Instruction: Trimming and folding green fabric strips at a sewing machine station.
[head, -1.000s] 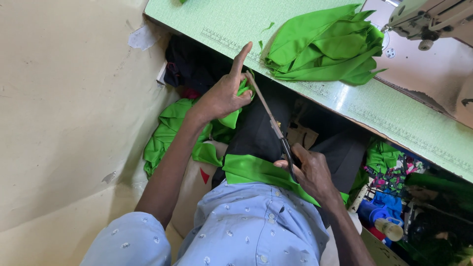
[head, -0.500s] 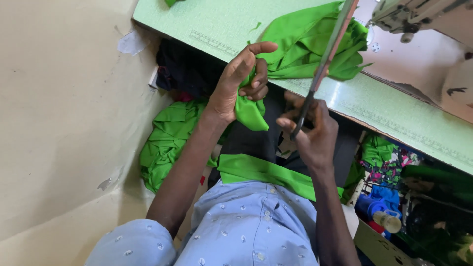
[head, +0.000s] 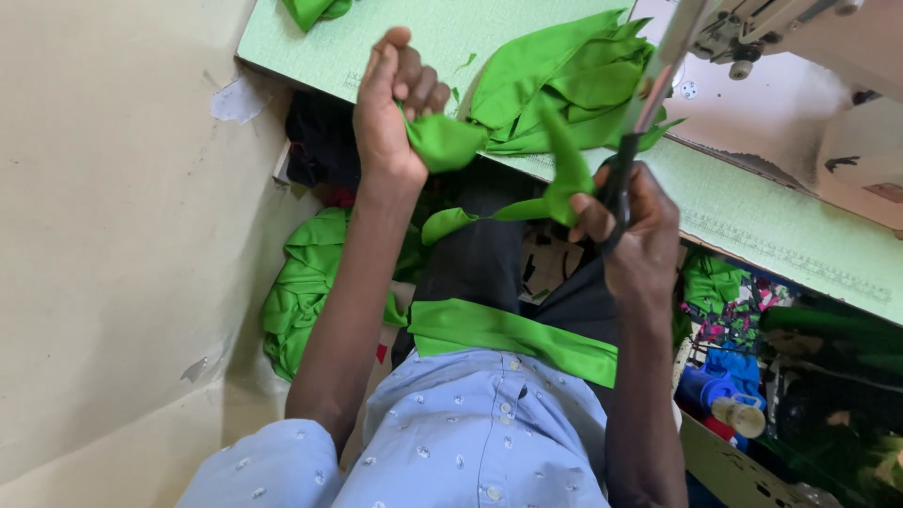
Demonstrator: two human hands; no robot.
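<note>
The left hand [head: 395,103] is clenching a green fabric strip [head: 489,179], which is trailing toward four o'clock to the right hand [head: 632,235], itself gripping scissors [head: 649,103] over the counter [head: 752,207].

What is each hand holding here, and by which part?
The left hand grips a green fabric strip by its bunched upper end. The right hand holds scissors by the dark handles, blades pointing up, and pinches the strip too.

The scissors [head: 649,103] blades are motion-blurred, their handles hidden inside the right hand [head: 632,235].
</note>
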